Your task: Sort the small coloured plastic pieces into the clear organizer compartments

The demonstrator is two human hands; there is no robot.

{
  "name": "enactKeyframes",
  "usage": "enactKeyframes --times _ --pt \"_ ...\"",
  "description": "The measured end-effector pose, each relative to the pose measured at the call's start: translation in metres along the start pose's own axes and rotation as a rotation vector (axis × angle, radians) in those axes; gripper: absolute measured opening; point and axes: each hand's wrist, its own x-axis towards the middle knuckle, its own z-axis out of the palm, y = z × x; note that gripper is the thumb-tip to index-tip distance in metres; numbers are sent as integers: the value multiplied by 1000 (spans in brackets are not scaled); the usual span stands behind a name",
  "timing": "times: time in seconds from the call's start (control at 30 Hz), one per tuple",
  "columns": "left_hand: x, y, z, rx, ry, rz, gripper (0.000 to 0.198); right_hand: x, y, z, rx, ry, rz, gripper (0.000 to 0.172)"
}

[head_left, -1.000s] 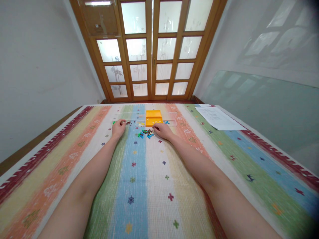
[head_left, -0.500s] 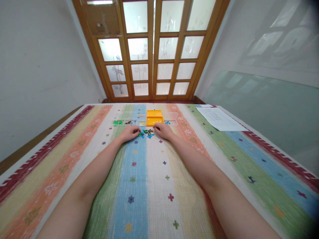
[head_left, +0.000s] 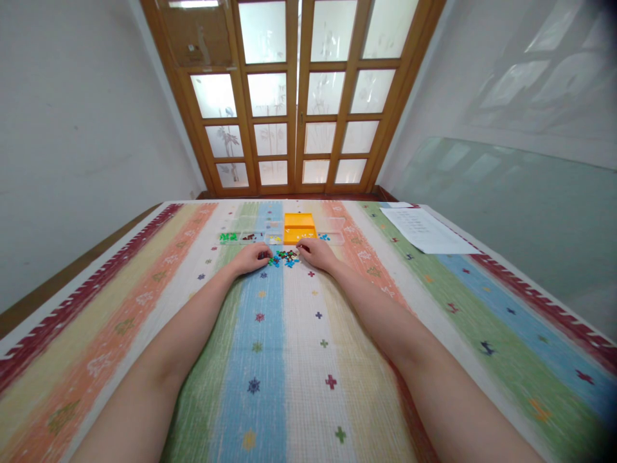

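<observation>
Already boxed: green pieces (head_left: 228, 237), brown pieces (head_left: 249, 237), yellow pieces (head_left: 275, 240), blue pieces (head_left: 324, 237). Unboxed on worktop (head_left: 308, 360): mixed pile (head_left: 288, 256), between left hand (head_left: 252, 257) and right hand (head_left: 315, 253), both curled narrow; can't tell if gripping.

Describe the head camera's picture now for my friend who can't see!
A left hand and right hand flank a pile of colourful pieces on a striped tablecloth. Behind are a yellow box and clear compartments holding more pieces.
</observation>
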Motion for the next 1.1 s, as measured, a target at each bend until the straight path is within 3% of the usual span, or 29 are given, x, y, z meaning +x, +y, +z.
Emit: enactKeyframes --times 0.7,0.8,1.1 --pt "0 -19 5 -279 153 -129 23 1 3 2 15 -8 -1 19" --pt "1 -27 4 -256 244 -174 25 0 4 3 16 -3 -9 20" --pt "-8 -68 -11 -175 691 -479 27 0 0 1 12 -9 4 22"
